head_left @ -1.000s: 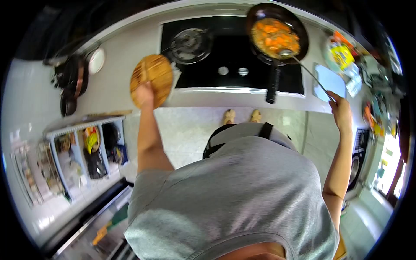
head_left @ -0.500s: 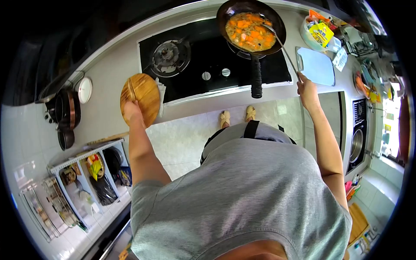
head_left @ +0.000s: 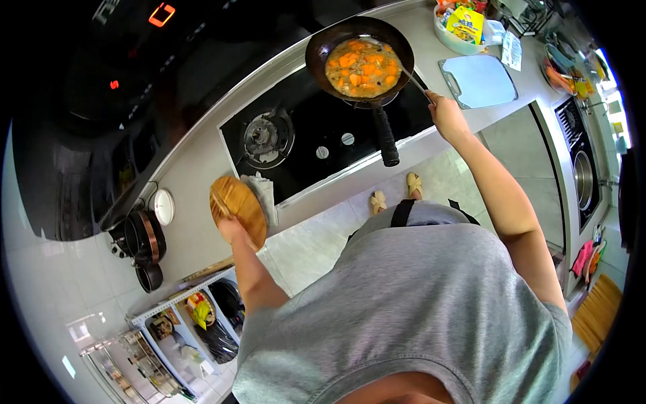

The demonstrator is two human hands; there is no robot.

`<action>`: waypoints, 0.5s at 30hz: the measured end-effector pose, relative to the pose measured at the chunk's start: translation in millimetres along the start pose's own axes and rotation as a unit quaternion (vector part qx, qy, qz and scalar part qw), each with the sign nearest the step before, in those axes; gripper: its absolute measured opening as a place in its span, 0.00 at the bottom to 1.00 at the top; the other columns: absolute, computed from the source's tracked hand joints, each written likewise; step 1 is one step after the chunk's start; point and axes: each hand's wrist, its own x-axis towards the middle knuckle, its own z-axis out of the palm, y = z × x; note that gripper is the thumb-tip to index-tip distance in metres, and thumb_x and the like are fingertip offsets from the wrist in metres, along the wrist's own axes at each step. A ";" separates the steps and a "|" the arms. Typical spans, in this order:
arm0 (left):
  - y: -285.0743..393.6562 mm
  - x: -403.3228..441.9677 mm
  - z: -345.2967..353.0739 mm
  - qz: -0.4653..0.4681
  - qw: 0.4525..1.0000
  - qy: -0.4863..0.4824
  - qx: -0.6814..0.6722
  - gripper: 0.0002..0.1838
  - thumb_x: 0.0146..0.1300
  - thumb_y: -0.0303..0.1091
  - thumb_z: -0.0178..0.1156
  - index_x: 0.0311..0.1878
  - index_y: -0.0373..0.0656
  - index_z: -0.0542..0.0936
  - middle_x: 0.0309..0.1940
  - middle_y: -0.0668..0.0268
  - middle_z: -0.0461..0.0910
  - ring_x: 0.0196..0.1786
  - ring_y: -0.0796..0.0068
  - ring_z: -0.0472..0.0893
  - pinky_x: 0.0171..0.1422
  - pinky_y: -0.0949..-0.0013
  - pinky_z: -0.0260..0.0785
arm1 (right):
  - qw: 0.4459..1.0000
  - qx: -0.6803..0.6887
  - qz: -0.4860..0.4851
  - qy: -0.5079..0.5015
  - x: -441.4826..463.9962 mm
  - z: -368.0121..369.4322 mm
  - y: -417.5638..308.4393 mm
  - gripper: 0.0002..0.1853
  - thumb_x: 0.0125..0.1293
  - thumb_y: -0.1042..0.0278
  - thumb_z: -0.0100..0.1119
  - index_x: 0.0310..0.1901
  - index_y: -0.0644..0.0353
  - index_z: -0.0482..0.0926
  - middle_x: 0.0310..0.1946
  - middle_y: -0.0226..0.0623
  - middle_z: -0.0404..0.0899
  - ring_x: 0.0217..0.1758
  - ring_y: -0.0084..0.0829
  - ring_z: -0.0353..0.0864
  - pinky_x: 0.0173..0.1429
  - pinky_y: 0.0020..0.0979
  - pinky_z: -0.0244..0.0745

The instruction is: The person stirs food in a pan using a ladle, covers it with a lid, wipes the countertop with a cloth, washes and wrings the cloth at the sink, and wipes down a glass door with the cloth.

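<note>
My left hand (head_left: 232, 229) is closed on the handle bar of a round wooden lid (head_left: 245, 207), at the counter's edge left of the stove. My right hand (head_left: 445, 114) grips the long thin handle of a metal utensil (head_left: 414, 79). The head of that utensil reaches into the dark wok (head_left: 320, 62) and is hard to make out there. Orange chunks in brownish liquid (head_left: 363, 71) fill the bottom of the wok. The wok sits on the right burner, its black handle (head_left: 384, 138) pointing toward me.
A bare left burner (head_left: 266, 138) is on the black stove (head_left: 316, 128). A folded cloth (head_left: 264, 195) lies beside the lid. Right of the stove are a light-blue board (head_left: 479, 82) and a tub (head_left: 454, 42) of packets. Dark pots (head_left: 145, 239) stand at the left, above a shelf rack (head_left: 182, 337).
The view has turned and shifted, so the counter now runs more diagonally. My right hand and the utensil have moved closer to the wok. My left hand still holds the lid.
</note>
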 end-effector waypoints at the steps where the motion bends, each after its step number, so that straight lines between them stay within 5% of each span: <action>1: -4.4 -4.9 -5.6 0.006 1.000 0.001 0.002 0.13 0.63 0.35 0.70 0.45 0.35 0.86 0.42 0.51 0.88 0.44 0.49 0.87 0.48 0.53 0.79 | 1.000 0.002 0.005 0.004 -4.0 -6.9 -3.3 0.23 0.71 0.73 0.53 0.67 0.57 0.76 0.40 0.63 0.83 0.45 0.61 0.83 0.49 0.52 0.78; 3: -9.5 -14.3 -14.2 0.001 0.991 0.081 -0.108 0.11 0.64 0.34 0.68 0.43 0.35 0.86 0.37 0.51 0.88 0.39 0.53 0.87 0.44 0.54 0.77 | 1.000 -0.005 0.024 -0.010 -18.8 -26.6 -14.7 0.22 0.71 0.74 0.53 0.66 0.57 0.76 0.39 0.63 0.83 0.45 0.61 0.83 0.49 0.51 0.78; 7: 22.7 -44.8 -66.9 0.034 0.995 0.070 -0.068 0.10 0.65 0.33 0.67 0.43 0.35 0.86 0.33 0.52 0.87 0.36 0.58 0.86 0.42 0.56 0.75 | 0.998 -0.005 0.064 -0.003 -45.5 -51.9 -20.6 0.22 0.71 0.75 0.53 0.66 0.59 0.76 0.37 0.63 0.83 0.44 0.61 0.83 0.49 0.51 0.78; 10: 55.1 -52.0 -81.1 0.170 0.967 0.108 -0.154 0.11 0.65 0.35 0.67 0.36 0.34 0.83 0.27 0.56 0.85 0.28 0.68 0.78 0.36 0.59 0.70 | 1.000 0.010 0.005 -0.002 -57.8 -35.8 3.2 0.22 0.71 0.76 0.53 0.66 0.60 0.76 0.37 0.63 0.83 0.44 0.60 0.84 0.49 0.51 0.78; 15: 144.7 -53.7 -82.0 0.306 0.919 0.104 -0.225 0.10 0.67 0.31 0.67 0.45 0.34 0.85 0.28 0.59 0.86 0.28 0.72 0.80 0.39 0.65 0.73 | 0.999 0.042 0.021 0.019 -65.7 -55.9 -11.2 0.23 0.71 0.76 0.53 0.67 0.55 0.76 0.35 0.61 0.82 0.39 0.59 0.83 0.46 0.49 0.77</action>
